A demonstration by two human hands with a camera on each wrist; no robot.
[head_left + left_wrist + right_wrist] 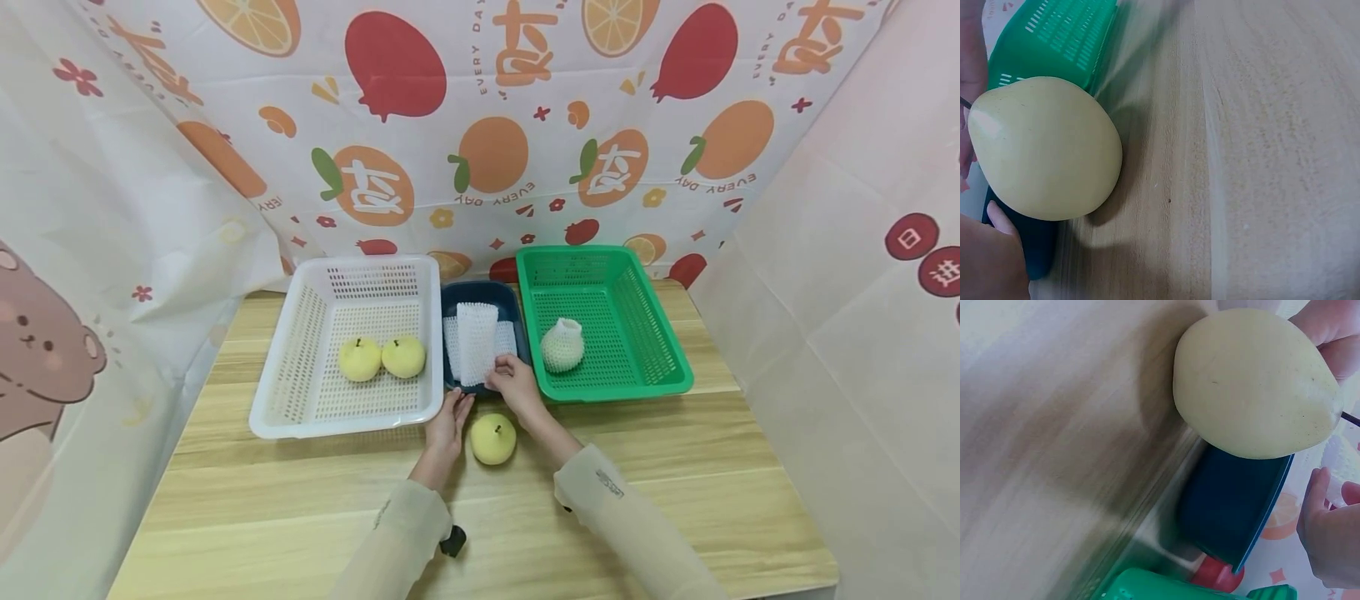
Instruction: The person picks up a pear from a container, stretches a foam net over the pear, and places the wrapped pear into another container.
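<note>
Foam net sleeves (476,337), white and flattened, lie in a dark blue tray (486,292) between two baskets. My right hand (517,387) reaches over the tray's near right corner, pinching the edge of a foam sleeve between thumb and fingers. At the tray's near edge, my left hand (446,429) rests with fingers extended; its thumb shows against the tray (1038,250) in the left wrist view. A yellow pear (492,439) stands on the table between my wrists, large in both wrist views (1254,384).
To the left, a white basket (273,375) holds two pears (360,360). On the right stands a green basket (660,333), with a net-wrapped fruit (562,346) inside. Printed cloth (487,217) hangs behind the wooden table (300,517).
</note>
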